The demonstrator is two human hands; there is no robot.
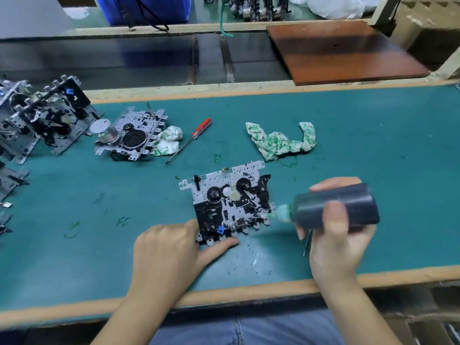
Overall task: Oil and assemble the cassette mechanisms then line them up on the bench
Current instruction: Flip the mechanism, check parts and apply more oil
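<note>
A cassette mechanism (229, 202), a metal plate with black gears and a blue part, lies flat on the green bench mat (348, 145) in front of me. My left hand (171, 247) holds its near left corner, thumb along the front edge. My right hand (336, 232) grips a dark oil bottle (336, 205) tipped sideways, its greenish nozzle touching the mechanism's right edge. A thin metal tool also sticks down from that hand. Another mechanism (132, 134) with a silver motor lies at the back left.
Several assembled mechanisms (42, 113) are stacked at the far left. A red-handled screwdriver (191, 139) lies mid-bench, beside a small stained rag (168, 140). A larger green-stained rag (281, 141) lies at the back right. A brown board (336, 51) sits beyond the bench.
</note>
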